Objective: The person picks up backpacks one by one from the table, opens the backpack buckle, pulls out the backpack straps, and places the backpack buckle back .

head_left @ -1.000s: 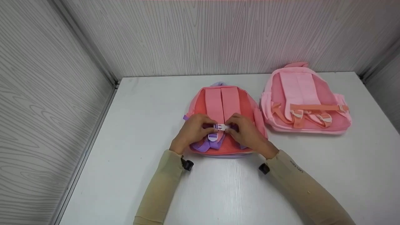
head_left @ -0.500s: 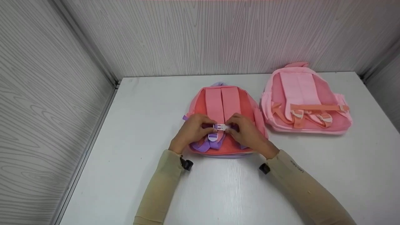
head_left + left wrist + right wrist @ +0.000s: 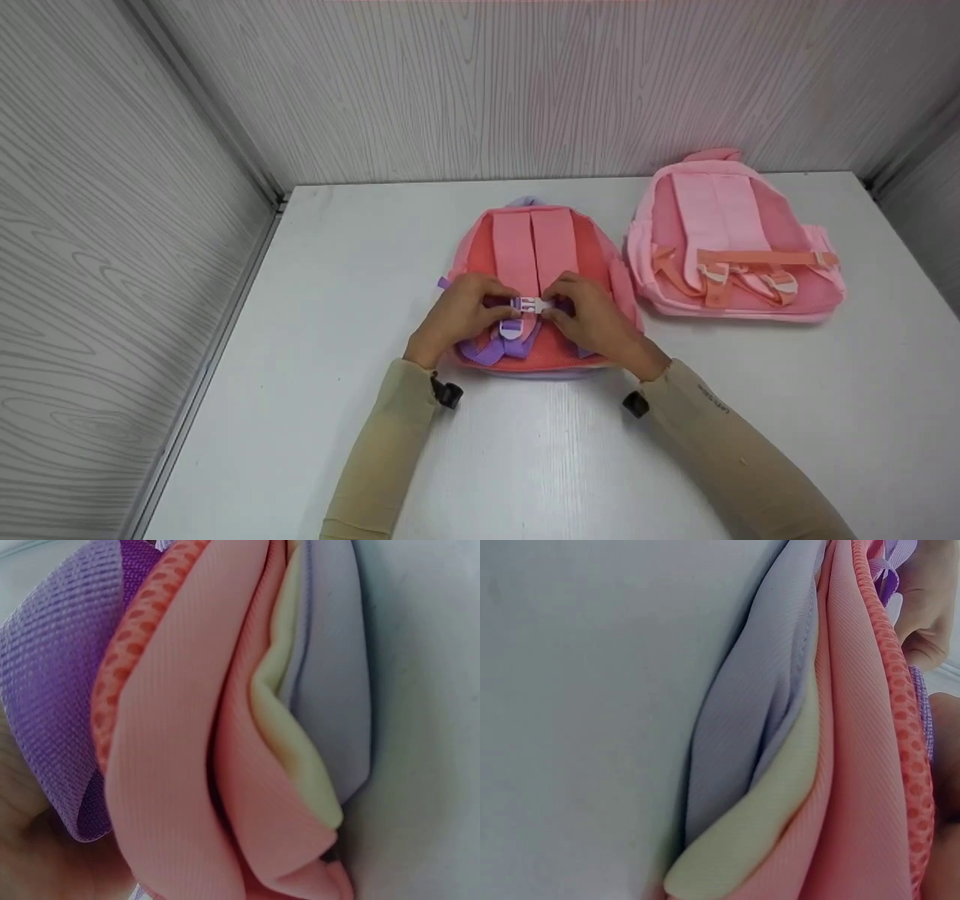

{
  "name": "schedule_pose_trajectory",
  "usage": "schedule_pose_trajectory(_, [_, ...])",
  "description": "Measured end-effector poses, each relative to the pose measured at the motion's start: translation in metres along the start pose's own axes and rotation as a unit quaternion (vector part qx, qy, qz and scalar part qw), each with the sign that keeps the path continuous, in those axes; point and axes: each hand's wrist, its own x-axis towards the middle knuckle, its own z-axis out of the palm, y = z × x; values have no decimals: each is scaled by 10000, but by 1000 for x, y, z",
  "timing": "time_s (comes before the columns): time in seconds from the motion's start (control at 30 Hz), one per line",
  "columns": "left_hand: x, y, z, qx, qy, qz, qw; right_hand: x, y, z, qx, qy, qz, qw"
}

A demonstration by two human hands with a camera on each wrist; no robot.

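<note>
nearest you, your beige sleeves [image 3: 382, 450] come in over the near part of the worktop [image 3: 510, 465], set wide apart and slanting inward toward the middle. a small black device [image 3: 448, 394] sits at the inner side of your left wrist, and a matching black device [image 3: 636, 404] at your right.

past them, the coral backpack [image 3: 555, 345] lies back panel up at the middle of the worktop, well apart from the left edge. close in front of your fingertips you have purple webbing [image 3: 487, 351] and a white adjuster [image 3: 511, 330] bunched on its lower part; the left wrist view shows a loop of that webbing standing out beside your palm.

your left hand [image 3: 459, 311] and right hand [image 3: 596, 319] face each other over the backpack, wrists low, thumbs and fingers pinching the opposite ends of the white buckle [image 3: 529, 305]. you can't tell whether it is fully locked. both hands cover parts of the panel.

farther off, just beside the coral one, the pink backpack [image 3: 720, 217] takes up the far right corner, an orange strap [image 3: 757, 257] across it. behind the far edge stands a grey wood-grain wall [image 3: 465, 82].
</note>
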Motion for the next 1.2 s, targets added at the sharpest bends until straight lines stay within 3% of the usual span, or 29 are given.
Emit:
schedule_pose_trajectory(0.57, [0, 1, 0, -69, -12, -67, 10000, -1, -1, 1, -73, -128, 171, 9997])
schedule_pose_trajectory(0.8, [-1, 3, 0, -25, 4, -181, 9998, 1, 0, 3, -158, -84, -67, 9998])
schedule_pose_trajectory(1.2, [-2, 4, 1, 34, 10, -147, 9999, 2, -3, 1, -40, -109, -127, 9999])
